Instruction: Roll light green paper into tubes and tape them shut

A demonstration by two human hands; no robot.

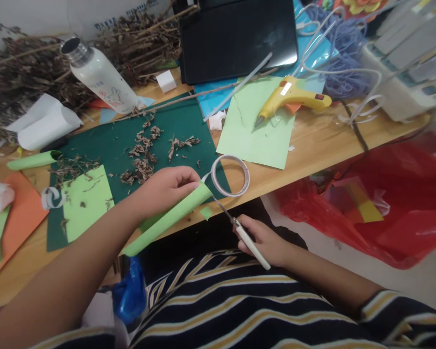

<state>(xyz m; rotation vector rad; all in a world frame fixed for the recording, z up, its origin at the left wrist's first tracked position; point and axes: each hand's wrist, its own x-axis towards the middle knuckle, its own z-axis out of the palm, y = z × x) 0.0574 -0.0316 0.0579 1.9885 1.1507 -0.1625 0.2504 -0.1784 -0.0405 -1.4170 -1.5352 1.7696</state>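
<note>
My left hand is closed on a rolled sheet of light green paper at the table's front edge. A roll of double-sided tape lies just right of that hand, a short strip running from it to the paper roll's upper end. In my right hand are scissors with pale handles. Their blades point up and left toward the paper's upper end and the tape; whether they touch either, I cannot tell. A small green scrap lies by the blades.
A dark green cutting mat carries crumbled dry leaves. Behind it stands an uncapped white bottle beside piled dry stalks. A yellow glue gun rests on green paper. A red plastic bag hangs right, below the table.
</note>
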